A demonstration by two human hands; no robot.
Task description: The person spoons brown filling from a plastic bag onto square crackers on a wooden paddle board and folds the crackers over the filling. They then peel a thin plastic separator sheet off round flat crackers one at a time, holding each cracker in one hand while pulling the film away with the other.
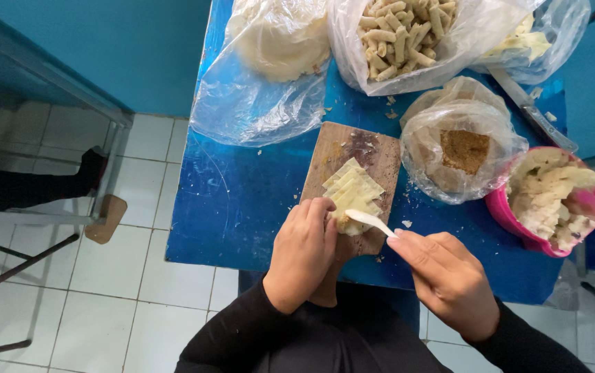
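Near the bottom centre of the frame, the left hand [302,252] rests on the lower end of a wooden cutting board [370,148], its fingers curled down and pressing on the near edge of a stack of pale dough squares [351,191] that lies in the middle of the board. The right hand [448,280], lower right of centre, pinches the handle of a small white plastic spoon [369,221] between thumb and fingers; the spoon's tip lies over the bottom of the stack, just beside the left fingertips.

The board sits on a blue bench [242,200]. Right of it stands an open plastic bag of brown crumbs [465,150], and at the right edge a pink bowl [512,224] is heaped with pale mash. Along the top of the frame lie a clear bag holding a white dough lump [280,34] and a bag of rolled, crumbed sticks [401,31]. White floor tiles [138,276] fill the lower left.
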